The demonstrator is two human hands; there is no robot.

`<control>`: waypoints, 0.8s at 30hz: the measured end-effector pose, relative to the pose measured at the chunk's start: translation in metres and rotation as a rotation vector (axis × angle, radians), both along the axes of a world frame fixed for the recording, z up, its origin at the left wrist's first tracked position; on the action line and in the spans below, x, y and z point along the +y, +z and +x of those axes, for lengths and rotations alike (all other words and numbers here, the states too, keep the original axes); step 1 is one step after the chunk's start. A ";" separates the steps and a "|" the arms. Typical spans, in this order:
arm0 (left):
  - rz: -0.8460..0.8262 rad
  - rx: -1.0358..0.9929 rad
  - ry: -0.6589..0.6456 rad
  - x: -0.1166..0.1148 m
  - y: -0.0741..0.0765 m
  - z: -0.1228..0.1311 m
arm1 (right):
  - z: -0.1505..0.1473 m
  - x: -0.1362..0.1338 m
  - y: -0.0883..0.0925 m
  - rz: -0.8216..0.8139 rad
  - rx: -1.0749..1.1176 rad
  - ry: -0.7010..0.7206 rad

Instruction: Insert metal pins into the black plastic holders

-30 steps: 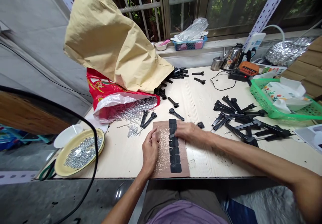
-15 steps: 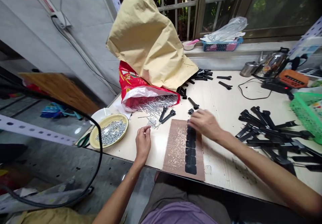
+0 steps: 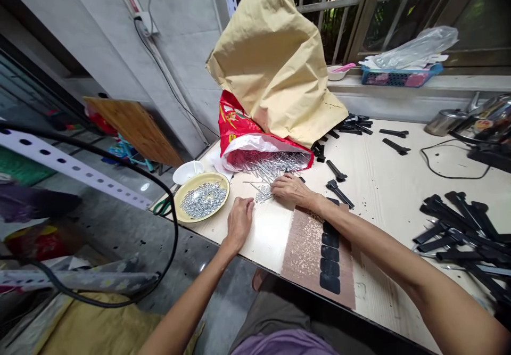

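My right hand (image 3: 293, 189) is over the small metal parts beside the red bag, its fingers bent down and close together. A black plastic piece (image 3: 296, 176) shows just behind its knuckles; what the fingertips hold is hidden. My left hand (image 3: 240, 221) hovers near the table's front edge, fingers curled and thumb pressed in, with anything inside too small to make out. Between the hands lie little silvery parts (image 3: 262, 193). Under my right forearm is a brown board (image 3: 303, 248) with a row of black flat pads (image 3: 329, 267). A black flat-headed plastic piece (image 3: 339, 193) lies beyond that forearm.
A red bag (image 3: 231, 118) spills thin metal rods (image 3: 275, 163), with a tan sack (image 3: 275, 62) above it. At left stand a yellow bowl (image 3: 186, 214) of metal parts and a white bowl (image 3: 187, 172). Black pieces (image 3: 463, 232) are heaped at right. A black cable (image 3: 173, 227) loops in front.
My right hand has left the top of the pad row and moved left to the metal parts, uncovering a black piece on the table. The view has turned left; my left hand stays curled.
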State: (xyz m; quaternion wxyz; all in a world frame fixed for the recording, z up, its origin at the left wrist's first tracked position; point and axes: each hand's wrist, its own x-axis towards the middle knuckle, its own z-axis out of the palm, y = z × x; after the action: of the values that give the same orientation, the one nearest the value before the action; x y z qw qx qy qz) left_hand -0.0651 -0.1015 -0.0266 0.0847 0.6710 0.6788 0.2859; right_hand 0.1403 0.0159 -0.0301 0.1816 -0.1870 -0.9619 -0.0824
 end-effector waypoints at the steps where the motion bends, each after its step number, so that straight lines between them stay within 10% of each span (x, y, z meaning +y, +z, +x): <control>1: -0.012 0.021 -0.006 0.002 0.000 0.001 | 0.000 0.002 -0.003 -0.009 0.040 0.002; 15: -0.129 0.290 0.011 0.012 0.002 0.012 | 0.015 -0.044 0.053 0.003 0.380 -0.210; 24: -0.051 0.288 0.060 0.017 -0.005 0.011 | 0.031 -0.109 0.046 -0.336 0.466 -0.426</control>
State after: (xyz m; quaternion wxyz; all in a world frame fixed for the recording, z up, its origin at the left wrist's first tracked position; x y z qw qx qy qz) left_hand -0.0543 -0.0840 -0.0316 -0.0051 0.6822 0.7108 0.1714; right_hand 0.1711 -0.0932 0.0160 0.3414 -0.4243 -0.8343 0.0855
